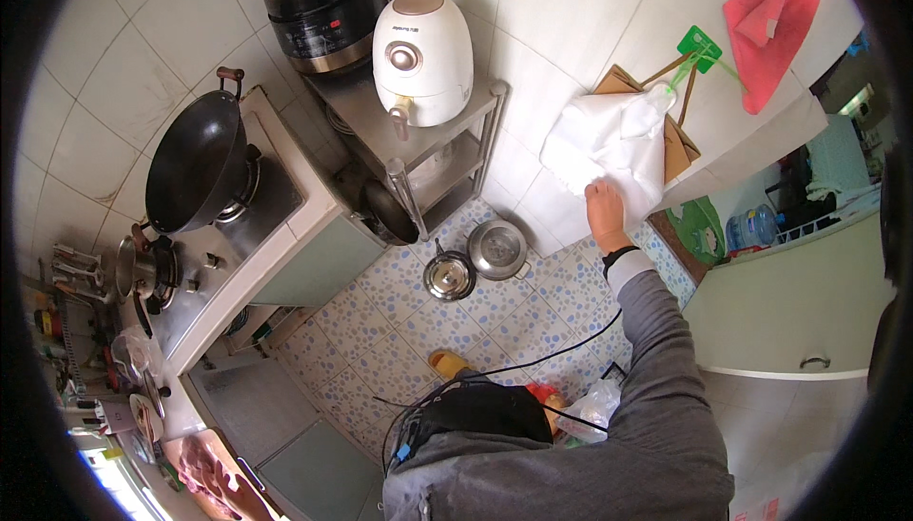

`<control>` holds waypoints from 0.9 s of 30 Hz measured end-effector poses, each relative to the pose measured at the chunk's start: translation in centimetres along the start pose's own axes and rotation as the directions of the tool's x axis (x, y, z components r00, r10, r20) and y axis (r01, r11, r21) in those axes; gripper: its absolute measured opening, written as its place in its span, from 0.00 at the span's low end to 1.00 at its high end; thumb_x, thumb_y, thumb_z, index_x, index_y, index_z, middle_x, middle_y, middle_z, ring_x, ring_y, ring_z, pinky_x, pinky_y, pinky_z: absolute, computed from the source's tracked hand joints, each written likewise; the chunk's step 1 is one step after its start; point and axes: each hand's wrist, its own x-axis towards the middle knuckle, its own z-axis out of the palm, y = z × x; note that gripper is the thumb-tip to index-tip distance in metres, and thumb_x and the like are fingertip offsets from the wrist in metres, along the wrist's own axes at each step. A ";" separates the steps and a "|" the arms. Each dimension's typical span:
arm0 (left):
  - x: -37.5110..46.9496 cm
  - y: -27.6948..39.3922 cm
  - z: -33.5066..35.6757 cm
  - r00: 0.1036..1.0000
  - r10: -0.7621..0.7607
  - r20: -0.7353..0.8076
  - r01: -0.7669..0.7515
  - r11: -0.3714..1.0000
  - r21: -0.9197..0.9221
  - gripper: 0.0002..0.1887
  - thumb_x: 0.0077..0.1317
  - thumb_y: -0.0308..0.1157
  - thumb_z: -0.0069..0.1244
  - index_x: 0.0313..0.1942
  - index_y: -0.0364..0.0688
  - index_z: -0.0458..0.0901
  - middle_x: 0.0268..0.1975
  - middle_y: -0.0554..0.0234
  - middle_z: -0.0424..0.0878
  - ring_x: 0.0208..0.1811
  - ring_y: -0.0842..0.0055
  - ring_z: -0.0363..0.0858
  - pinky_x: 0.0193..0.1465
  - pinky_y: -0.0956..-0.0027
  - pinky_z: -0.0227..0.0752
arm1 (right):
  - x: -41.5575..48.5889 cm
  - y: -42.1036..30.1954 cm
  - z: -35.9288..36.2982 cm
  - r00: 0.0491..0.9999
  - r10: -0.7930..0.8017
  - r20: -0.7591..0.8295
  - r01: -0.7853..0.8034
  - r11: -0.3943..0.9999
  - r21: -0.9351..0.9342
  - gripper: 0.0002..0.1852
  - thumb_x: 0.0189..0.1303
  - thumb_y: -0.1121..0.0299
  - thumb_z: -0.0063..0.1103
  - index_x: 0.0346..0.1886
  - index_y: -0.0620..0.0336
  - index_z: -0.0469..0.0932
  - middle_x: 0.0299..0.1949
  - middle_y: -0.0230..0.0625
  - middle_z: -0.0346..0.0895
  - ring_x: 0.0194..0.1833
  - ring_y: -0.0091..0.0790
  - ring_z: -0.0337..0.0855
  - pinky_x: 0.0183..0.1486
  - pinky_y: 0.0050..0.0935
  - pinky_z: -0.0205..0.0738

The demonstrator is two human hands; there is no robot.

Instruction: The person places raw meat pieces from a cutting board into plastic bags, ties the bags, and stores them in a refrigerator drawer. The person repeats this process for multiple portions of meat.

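Observation:
My right hand (605, 216) reaches out and its fingers grip the lower edge of a white cloth or soft white bag (606, 143). That white item hangs against the tiled wall, in front of a brown paper bag (681, 150) whose handles loop over a green hook (700, 49). A red cloth (774, 32) hangs to the right of the hook. My left hand is out of view. At the lower left, raw meat (203, 464) lies on a wooden cutting board (175, 450) on the counter.
A black wok (196, 164) and a steel pot (135, 268) are on the gas stove. A white air fryer (424, 57) and a black electric cooker (321, 15) stand on a metal rack (492, 100). Lidded pots (497, 250) sit on the floor. A black cable (528, 363) trails from my right sleeve.

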 end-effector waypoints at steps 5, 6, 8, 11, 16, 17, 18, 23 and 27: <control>-0.3 0.2 0.2 1.000 0.009 0.001 -0.009 1.000 -0.017 0.19 0.61 0.31 0.51 0.54 0.45 0.75 0.56 0.53 0.69 0.47 0.63 0.74 0.50 0.62 0.72 | -0.6 1.0 -1.9 0.992 -0.126 -0.016 0.126 0.992 0.026 0.03 0.52 0.72 0.52 0.28 0.56 0.76 0.32 0.37 0.72 0.38 0.40 0.75 0.37 0.37 0.74; -0.3 0.2 0.3 1.000 0.012 0.000 -0.012 1.000 -0.018 0.19 0.61 0.31 0.51 0.54 0.45 0.75 0.56 0.53 0.69 0.47 0.64 0.74 0.49 0.62 0.73 | -0.8 1.2 -2.3 0.990 -0.138 0.002 0.138 0.990 0.028 0.02 0.52 0.72 0.53 0.28 0.56 0.76 0.32 0.37 0.72 0.38 0.41 0.75 0.37 0.37 0.74; -0.5 0.1 0.4 1.000 0.014 0.002 -0.014 0.999 -0.029 0.20 0.61 0.30 0.51 0.54 0.46 0.75 0.57 0.53 0.69 0.47 0.64 0.74 0.49 0.62 0.73 | -1.2 1.4 -3.1 0.995 -0.092 0.036 0.089 0.992 0.089 0.01 0.51 0.73 0.55 0.27 0.55 0.76 0.31 0.38 0.72 0.38 0.42 0.75 0.38 0.37 0.74; -1.0 -0.1 0.6 1.000 0.009 0.004 -0.009 0.999 -0.049 0.20 0.61 0.29 0.50 0.55 0.46 0.74 0.58 0.53 0.68 0.47 0.64 0.74 0.49 0.62 0.73 | -1.3 1.5 -4.2 0.993 0.055 0.103 -0.080 0.961 0.264 0.03 0.48 0.75 0.59 0.26 0.55 0.76 0.31 0.40 0.73 0.38 0.43 0.75 0.37 0.38 0.73; -1.7 -0.7 0.5 1.000 0.001 0.009 -0.001 0.997 -0.082 0.21 0.61 0.28 0.50 0.56 0.47 0.74 0.59 0.53 0.67 0.47 0.64 0.73 0.48 0.63 0.73 | -1.2 1.2 -5.6 0.987 0.095 -0.132 0.005 0.794 0.608 0.05 0.47 0.74 0.63 0.25 0.57 0.74 0.27 0.41 0.75 0.33 0.40 0.77 0.35 0.35 0.72; -1.8 -0.8 0.4 1.000 0.003 0.009 -0.002 0.996 -0.085 0.21 0.61 0.28 0.50 0.56 0.47 0.74 0.60 0.53 0.67 0.47 0.64 0.73 0.48 0.63 0.74 | -1.2 1.0 -5.8 0.989 0.150 -0.019 -0.093 0.702 0.706 0.06 0.48 0.74 0.63 0.24 0.58 0.74 0.26 0.40 0.76 0.32 0.39 0.78 0.35 0.34 0.72; -1.9 -0.9 0.4 1.000 0.000 0.010 0.001 0.996 -0.090 0.21 0.61 0.28 0.49 0.56 0.47 0.74 0.60 0.53 0.66 0.47 0.64 0.73 0.48 0.63 0.74 | -1.2 0.9 -5.9 0.972 0.182 0.146 -0.226 0.586 0.778 0.07 0.50 0.73 0.64 0.24 0.59 0.73 0.26 0.40 0.77 0.30 0.38 0.78 0.34 0.32 0.72; -2.4 -1.7 -0.2 1.000 0.011 -0.008 -0.011 0.996 -0.093 0.22 0.62 0.26 0.48 0.57 0.49 0.73 0.62 0.54 0.64 0.47 0.67 0.73 0.44 0.66 0.75 | -1.5 -0.6 -6.0 0.969 0.204 0.139 -0.228 0.524 0.821 0.06 0.53 0.73 0.63 0.26 0.61 0.75 0.24 0.37 0.78 0.26 0.30 0.77 0.33 0.26 0.71; -3.5 -3.2 -0.9 0.990 0.116 -0.083 -0.119 0.992 -0.028 0.22 0.63 0.22 0.46 0.57 0.50 0.73 0.63 0.56 0.62 0.44 0.70 0.72 0.35 0.72 0.76 | -1.8 -2.0 -6.1 0.966 0.189 0.179 -0.246 0.435 0.866 0.05 0.52 0.74 0.65 0.28 0.61 0.77 0.23 0.35 0.78 0.24 0.25 0.75 0.31 0.25 0.70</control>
